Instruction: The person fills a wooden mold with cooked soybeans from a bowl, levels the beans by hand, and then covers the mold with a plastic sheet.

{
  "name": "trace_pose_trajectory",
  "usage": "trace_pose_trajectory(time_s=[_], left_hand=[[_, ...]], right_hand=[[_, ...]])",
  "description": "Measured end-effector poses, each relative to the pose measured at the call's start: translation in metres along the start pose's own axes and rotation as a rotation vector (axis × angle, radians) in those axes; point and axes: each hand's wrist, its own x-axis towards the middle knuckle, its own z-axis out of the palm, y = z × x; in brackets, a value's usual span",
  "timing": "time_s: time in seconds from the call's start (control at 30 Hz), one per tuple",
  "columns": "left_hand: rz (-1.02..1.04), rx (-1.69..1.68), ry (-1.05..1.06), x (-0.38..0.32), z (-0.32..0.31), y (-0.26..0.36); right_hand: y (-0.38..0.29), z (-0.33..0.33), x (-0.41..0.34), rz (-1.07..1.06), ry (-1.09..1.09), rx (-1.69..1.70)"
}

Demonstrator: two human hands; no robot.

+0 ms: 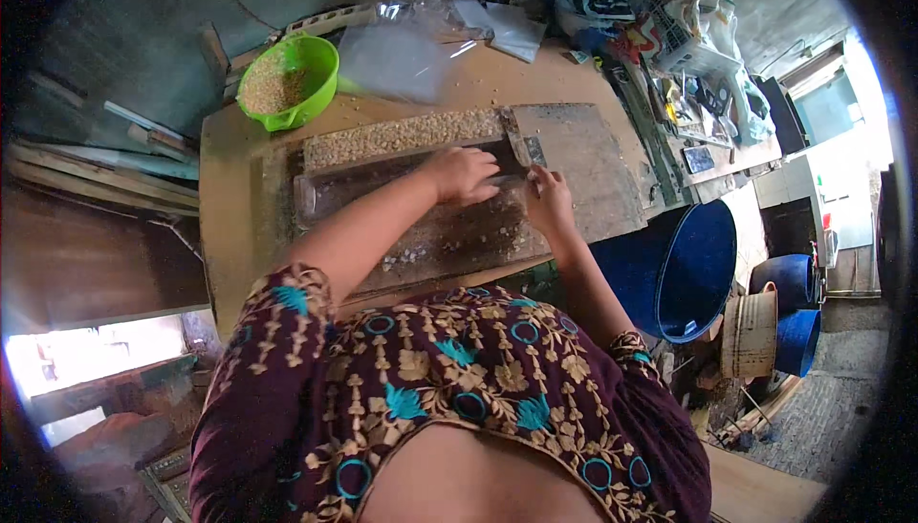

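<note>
A long wooden mould (pixel 308 197) lies on a worn wooden board (pixel 459 229). A rectangular block of pale grains or nut pieces (pixel 409 134) fills its far side. Over the dark, hollow-looking strip in front of that block is my left hand (pixel 462 175), fingers bent and apart, with nothing visible in it. To its right, my right hand (pixel 551 197) has its fingertips drawn together by the near end of a short wooden crosspiece (pixel 516 137). Whether the fingers grip that end cannot be told. Pale crumbs (pixel 401 259) are scattered on the board near me.
A green plastic bowl (pixel 315 100) of similar pale pieces stands at the table's far left. Clear plastic sheets (pixel 394 57) lie at the back. Bags and a basket (pixel 696 53) crowd the back right, beside a phone-like object (pixel 698 159). A large blue drum (pixel 696 272) sits right, below table height.
</note>
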Motion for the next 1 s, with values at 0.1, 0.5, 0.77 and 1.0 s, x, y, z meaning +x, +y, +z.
trace_pose_trajectory(time_s=[0.1, 0.5, 0.77, 1.0], left_hand=[[0.030, 0.082, -0.033, 0.029, 0.020, -0.004], [-0.003, 0.216, -0.099, 0.040, 0.032, -0.009], [-0.129, 0.267, -0.174, 0.048, 0.027, 0.005], [-0.136, 0.060, 0.165, 0.020, 0.029, 0.001]], right_hand=[[-0.003, -0.009, 0.002, 0.041, -0.061, 0.043], [0.007, -0.008, -0.001, -0.013, -0.098, 0.097], [0.009, -0.014, -0.002, -0.033, -0.115, 0.114], [-0.001, -0.023, -0.003, 0.003, -0.075, -0.081]])
